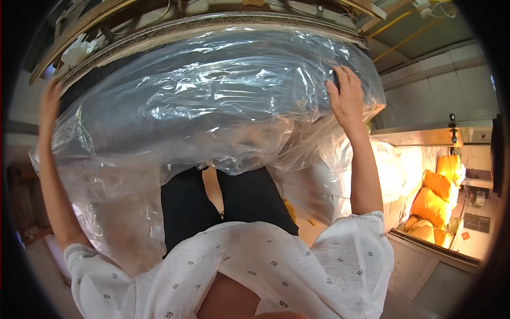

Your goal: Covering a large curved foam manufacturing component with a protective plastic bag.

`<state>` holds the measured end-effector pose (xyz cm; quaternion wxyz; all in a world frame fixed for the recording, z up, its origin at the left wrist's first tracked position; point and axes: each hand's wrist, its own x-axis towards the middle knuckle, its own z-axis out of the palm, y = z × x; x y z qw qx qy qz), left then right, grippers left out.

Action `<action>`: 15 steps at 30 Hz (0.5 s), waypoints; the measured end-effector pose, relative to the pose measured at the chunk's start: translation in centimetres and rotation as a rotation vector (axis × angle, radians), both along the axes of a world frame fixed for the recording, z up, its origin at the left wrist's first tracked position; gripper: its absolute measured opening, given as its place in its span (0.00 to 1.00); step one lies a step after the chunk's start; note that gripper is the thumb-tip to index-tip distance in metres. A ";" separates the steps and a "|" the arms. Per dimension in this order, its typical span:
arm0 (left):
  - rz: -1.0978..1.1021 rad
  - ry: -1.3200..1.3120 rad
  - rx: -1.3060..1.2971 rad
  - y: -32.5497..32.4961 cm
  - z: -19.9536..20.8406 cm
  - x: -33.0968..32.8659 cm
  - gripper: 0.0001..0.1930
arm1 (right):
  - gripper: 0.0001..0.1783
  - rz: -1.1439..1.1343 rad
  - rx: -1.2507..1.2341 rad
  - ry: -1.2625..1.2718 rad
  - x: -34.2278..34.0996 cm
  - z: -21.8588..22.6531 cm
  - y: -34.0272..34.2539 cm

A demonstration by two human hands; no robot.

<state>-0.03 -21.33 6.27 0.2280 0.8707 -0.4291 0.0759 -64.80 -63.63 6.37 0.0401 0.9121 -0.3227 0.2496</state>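
Touching clear plastic sheet (212,98): right hand (348,101), half-curled, grip unclear | left hand (50,101): blurred, can't tell | risk: sheet may slip, being slick, loose between hands

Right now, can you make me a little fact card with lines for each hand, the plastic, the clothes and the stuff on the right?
Left hand: by the left end of the plastic; its grip is too unclear to tell
Right hand: on the plastic near its right end, thumb apart from the fingers
Plastic: clear, shiny and wrinkled, spread wide in front of the person and hanging down
Clothes: white top with small dark marks, black trousers
On the right: orange bundles in bright light
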 end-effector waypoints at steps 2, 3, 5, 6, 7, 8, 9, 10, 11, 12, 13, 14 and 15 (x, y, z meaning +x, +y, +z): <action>-0.286 0.166 -0.039 -11.5 1.6 -16.8 0.22 | 0.26 0.009 0.009 0.018 -0.5 -0.7 -0.6; -0.195 0.225 -0.027 -15.0 2.4 -23.2 0.19 | 0.26 0.005 0.005 0.010 -0.5 -1.1 -0.8; -0.220 -0.136 -0.104 -17.5 0.3 -27.0 0.13 | 0.29 0.061 0.055 0.043 0.0 -1.2 -0.7; -0.214 -0.142 -0.108 -17.5 0.1 -27.7 0.13 | 0.33 0.040 0.182 0.058 0.0 -0.9 -0.6; -0.260 -0.042 -0.250 -17.8 -0.2 -28.1 0.11 | 0.33 0.036 0.179 0.055 -0.2 -0.9 -1.2; -0.315 0.059 -0.388 -18.0 -0.2 -28.3 0.09 | 0.34 -0.108 0.210 0.096 -0.3 -0.8 -2.3; -0.327 0.055 -0.385 -17.9 0.1 -28.6 0.09 | 0.35 -0.250 0.241 0.136 -0.4 -0.7 -3.5; -0.304 0.101 -0.382 -17.4 0.4 -29.0 0.08 | 0.35 -0.296 0.232 0.135 -1.0 -1.1 -5.4; -0.281 0.145 -0.378 -16.7 0.8 -29.5 0.08 | 0.35 -0.310 0.237 0.127 -1.8 -1.5 -7.0; -0.271 0.116 -0.369 -16.0 1.3 -30.0 0.08 | 0.35 -0.324 0.191 0.116 -2.5 -1.8 -8.4; -0.221 0.147 -0.323 -14.5 1.6 -29.9 0.08 | 0.34 -0.331 0.147 0.103 -2.7 -2.1 -9.2; -0.167 0.185 -0.279 -12.7 1.3 -29.1 0.08 | 0.32 -0.192 0.128 0.089 -2.8 -2.1 -8.8; -0.034 0.208 -0.127 -10.3 1.8 -28.1 0.07 | 0.31 -0.095 0.060 0.141 -2.8 -2.5 -7.6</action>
